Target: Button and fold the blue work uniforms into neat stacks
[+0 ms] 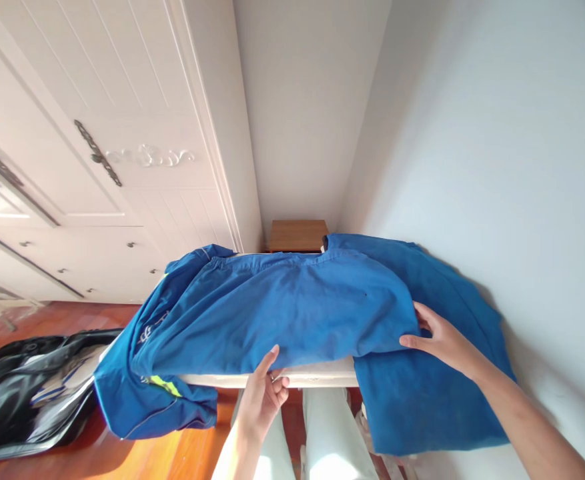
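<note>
Left hand (pixel 265 393): thumb laid over the near edge of a blue garment (pixel 292 310), fingers partly curled below that edge; whether the cloth is pinched cannot be told. Right hand (pixel 439 340): thumb and fingers grasping the same garment at its rounded right end.

Blue garment: spread between and beyond the hands, creased, with a gathered band along its far side; lying on a narrow pale board (pixel 322 375), whose near edge shows between the hands.

Blue jacket (pixel 127 400): left of the left hand, partly under the garment; white lettering, yellow-green trim.

Blue cloth (pixel 422 407): under and around the right hand, hanging below the board's near edge.

Light-coloured trousers (pixel 322 427), worn by the person: below, between the hands.

Black bag (pixel 2 407), contents showing: on the reddish wooden floor (pixel 167 460), far left of the left hand.

Small wooden stand (pixel 299 233): beyond both hands.

White wardrobe (pixel 167 127), dark metal handles: beyond and left of the left hand.

Pale wall (pixel 512 153): beyond and right of the right hand.
</note>
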A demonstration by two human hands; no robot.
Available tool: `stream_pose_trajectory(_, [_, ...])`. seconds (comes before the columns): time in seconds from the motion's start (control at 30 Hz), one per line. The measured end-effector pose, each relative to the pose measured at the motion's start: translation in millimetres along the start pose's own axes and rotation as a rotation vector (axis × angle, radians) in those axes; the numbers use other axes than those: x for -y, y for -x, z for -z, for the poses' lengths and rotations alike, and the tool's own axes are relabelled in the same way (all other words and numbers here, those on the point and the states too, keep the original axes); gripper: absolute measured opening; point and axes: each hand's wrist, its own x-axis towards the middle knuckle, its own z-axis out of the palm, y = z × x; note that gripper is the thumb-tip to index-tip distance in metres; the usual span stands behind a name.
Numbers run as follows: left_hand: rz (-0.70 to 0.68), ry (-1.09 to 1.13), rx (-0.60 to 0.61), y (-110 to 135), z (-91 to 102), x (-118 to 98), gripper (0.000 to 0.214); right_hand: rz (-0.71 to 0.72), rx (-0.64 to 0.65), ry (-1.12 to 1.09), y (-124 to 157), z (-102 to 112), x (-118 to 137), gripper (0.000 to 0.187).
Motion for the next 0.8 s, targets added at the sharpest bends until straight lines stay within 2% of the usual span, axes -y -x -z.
stream_pose_trajectory(0.1, [-0.022,0.050,-0.056,-8,-4.5,8,0.022,-0.016,-0.005,0.053,-2,0,13,0.053])
stream_pose_trajectory(0.17, [-0.042,0.056,-0.076,-12,-4.1,11,0.016,-0.010,0.013,0.053,-7,8,21,0.045])
stream_pose_trajectory(0.27, [-0.062,0.058,-0.081,-14,-3.9,15,0.013,-0.038,0.030,0.061,-17,23,29,0.048])
stream_pose_trajectory(0.47, [-0.138,0.016,-0.072,-9,-2.2,27,0.040,-0.154,0.226,0.060,-22,29,22,0.048])
stream_pose_trajectory(0.57, [-0.202,-0.054,-0.080,-10,6.1,30,0.051,-0.141,0.127,0.015,-18,27,17,0.053])
stream_pose_trajectory(0.67, [-0.218,-0.090,-0.094,-14,17.0,29,0.049,-0.166,0.010,-0.097,-23,25,23,0.062])
stream_pose_trajectory(0.8, [-0.199,-0.105,-0.075,-16,27.2,26,0.047,-0.182,0.007,-0.171,-62,14,45,0.061])
